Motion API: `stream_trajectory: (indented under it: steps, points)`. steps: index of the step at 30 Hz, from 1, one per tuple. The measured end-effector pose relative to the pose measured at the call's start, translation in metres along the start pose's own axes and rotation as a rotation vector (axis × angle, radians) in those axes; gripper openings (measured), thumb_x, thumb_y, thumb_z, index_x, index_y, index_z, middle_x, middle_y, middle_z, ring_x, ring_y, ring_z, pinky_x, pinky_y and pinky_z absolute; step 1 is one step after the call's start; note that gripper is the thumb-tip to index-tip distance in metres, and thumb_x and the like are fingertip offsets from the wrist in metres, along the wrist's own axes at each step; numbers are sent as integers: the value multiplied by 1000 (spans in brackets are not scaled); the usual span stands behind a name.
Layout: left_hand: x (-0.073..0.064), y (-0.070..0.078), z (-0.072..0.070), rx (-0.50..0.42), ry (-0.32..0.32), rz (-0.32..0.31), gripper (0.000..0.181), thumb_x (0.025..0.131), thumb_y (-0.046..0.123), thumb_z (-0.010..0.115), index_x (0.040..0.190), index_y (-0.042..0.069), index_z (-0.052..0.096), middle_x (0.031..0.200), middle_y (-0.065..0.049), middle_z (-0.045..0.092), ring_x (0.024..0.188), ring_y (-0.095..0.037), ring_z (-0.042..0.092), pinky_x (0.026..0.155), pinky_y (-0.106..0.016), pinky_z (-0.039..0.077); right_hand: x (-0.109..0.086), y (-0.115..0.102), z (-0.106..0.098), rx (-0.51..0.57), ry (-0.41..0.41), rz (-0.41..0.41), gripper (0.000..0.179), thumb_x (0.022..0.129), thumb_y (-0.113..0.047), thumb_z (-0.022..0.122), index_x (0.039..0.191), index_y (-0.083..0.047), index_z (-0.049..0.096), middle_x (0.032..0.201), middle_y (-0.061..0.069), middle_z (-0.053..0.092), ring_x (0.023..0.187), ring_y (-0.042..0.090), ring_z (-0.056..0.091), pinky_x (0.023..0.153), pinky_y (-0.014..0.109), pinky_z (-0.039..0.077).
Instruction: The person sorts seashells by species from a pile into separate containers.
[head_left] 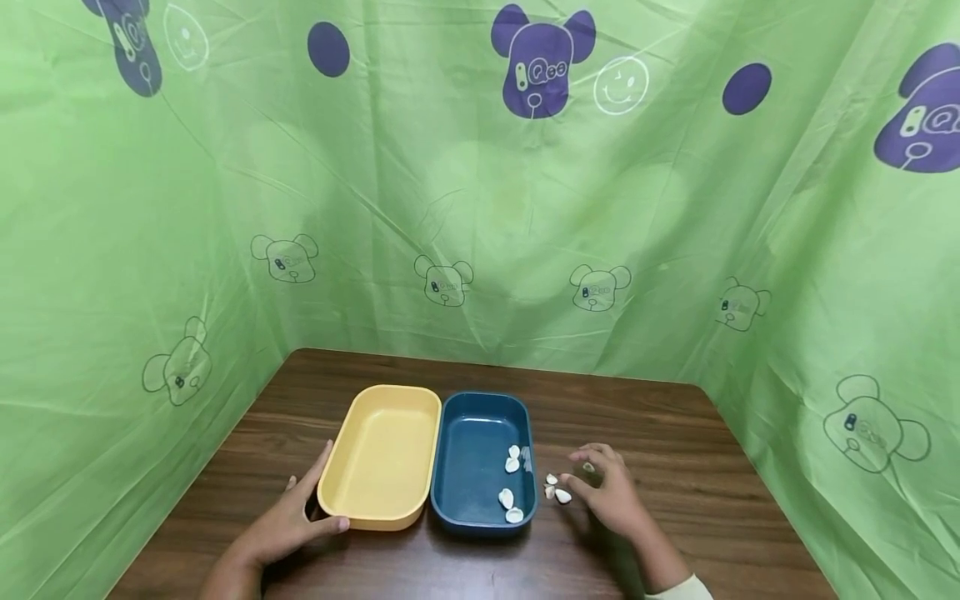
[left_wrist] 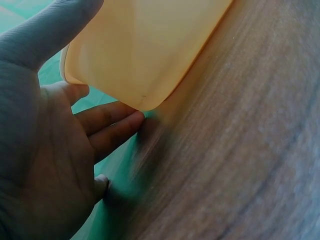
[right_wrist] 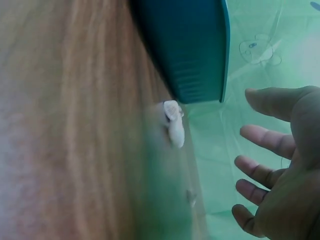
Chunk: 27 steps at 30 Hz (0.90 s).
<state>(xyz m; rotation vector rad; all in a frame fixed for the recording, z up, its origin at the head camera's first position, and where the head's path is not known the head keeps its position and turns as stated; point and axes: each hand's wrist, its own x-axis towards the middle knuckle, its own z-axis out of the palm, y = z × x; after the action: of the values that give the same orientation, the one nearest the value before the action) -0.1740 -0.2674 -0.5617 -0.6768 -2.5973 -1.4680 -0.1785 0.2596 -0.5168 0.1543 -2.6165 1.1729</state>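
My left hand (head_left: 288,518) rests against the near left corner of a yellow box (head_left: 382,454). Its thumb lies along the near side and its fingers reach along the left side, as the left wrist view (left_wrist: 55,145) also shows. Right beside that box stands a blue box (head_left: 480,467) holding several white seashells (head_left: 512,464). To the right of the blue box, several more shells (head_left: 562,496) lie on the table. My right hand (head_left: 611,492) hovers just right of them, fingers spread and nothing held. One shell (head_left: 588,467) shows by its fingers.
Dark wood-grain table (head_left: 300,400) carries both boxes side by side. Green cloth (head_left: 480,208) with purple bear prints hangs behind the table and on both sides.
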Motion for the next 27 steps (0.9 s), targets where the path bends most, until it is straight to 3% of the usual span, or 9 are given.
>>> stream_trajectory:
  steps: [5, 8, 12, 16, 19, 27]
  points:
    - [0, 2, -1, -3, 2, -1, 121, 84, 21, 90, 178, 20, 12, 176, -33, 25, 142, 27, 15, 117, -94, -5, -4, 12, 4, 31, 59, -33, 27, 88, -14, 91, 112, -6, 81, 132, 18, 70, 130, 40, 57, 108, 52, 43]
    - [0, 3, -1, -5, 0, -2, 122, 84, 21, 89, 178, 21, 12, 176, -33, 26, 140, 29, 15, 118, -94, -5, -5, 19, 7, 69, 62, -14, 29, 89, -13, 90, 115, -5, 80, 142, 23, 66, 137, 44, 53, 113, 59, 39]
    - [1, 3, -1, -8, -1, 0, 121, 85, 21, 89, 178, 21, 11, 176, -32, 26, 141, 28, 14, 118, -94, -6, -4, 29, 8, 120, 14, 32, 36, 92, -18, 88, 123, -4, 77, 158, 27, 55, 153, 52, 37, 121, 76, 28]
    - [2, 2, -1, -14, -4, -1, 121, 85, 21, 89, 178, 22, 11, 176, -33, 25, 142, 28, 14, 118, -94, -7, -5, 39, 11, 140, -27, 14, 41, 92, -20, 88, 128, -5, 76, 166, 30, 46, 163, 59, 18, 122, 89, 16]
    - [3, 2, -1, -9, -5, 4, 121, 85, 21, 89, 178, 21, 11, 176, -33, 25, 142, 28, 15, 118, -94, -6, -6, 45, 15, 141, -23, -10, 41, 91, -19, 89, 127, -5, 77, 166, 31, 45, 164, 61, 13, 122, 91, 12]
    - [2, 3, -1, 1, -6, -6, 121, 86, 23, 89, 178, 22, 11, 176, -33, 24, 145, 18, 18, 118, -94, -6, -7, 55, 19, 129, 0, -25, 40, 88, -18, 91, 125, -6, 79, 167, 32, 46, 162, 62, 19, 121, 91, 14]
